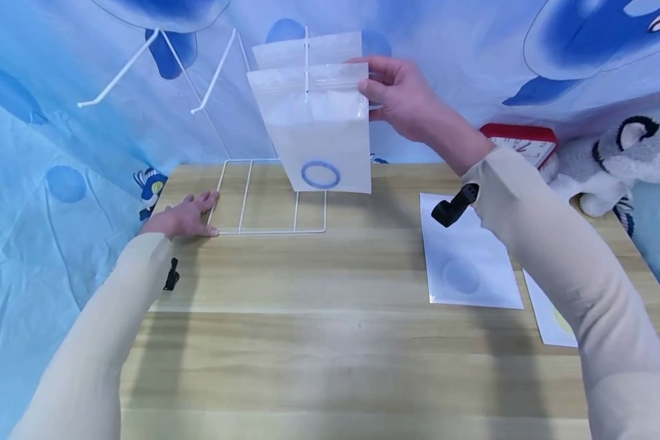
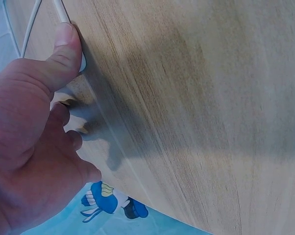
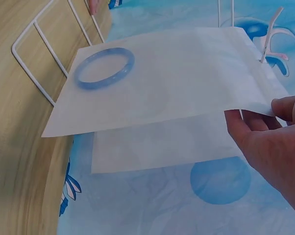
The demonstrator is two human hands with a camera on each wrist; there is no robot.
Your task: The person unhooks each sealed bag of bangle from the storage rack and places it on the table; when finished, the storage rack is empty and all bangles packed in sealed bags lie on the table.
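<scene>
My right hand [image 1: 404, 95] pinches the top right edge of a flat white zip pouch [image 1: 330, 146] with a blue ring [image 1: 320, 175] showing low on its front. The tip of a white wire hook comes out through the pouch's top in the head and right wrist views. Behind it a second white pouch [image 1: 330, 52] hangs on the same hook, mostly hidden. At the front left corner of the white wire rack [image 1: 269, 232], my left hand [image 1: 184, 217] rests with its fingers spread, the thumb [image 2: 64, 41] against the base wire.
Two bare hooks [image 1: 118, 70] of the rack stick out at left. A white pouch [image 1: 473, 263] with a faint round shape lies on the wooden table [image 1: 319, 342], another [image 1: 547, 311] partly under my right sleeve. A red clock [image 1: 519, 137] and grey plush toy [image 1: 610, 159] stand back right.
</scene>
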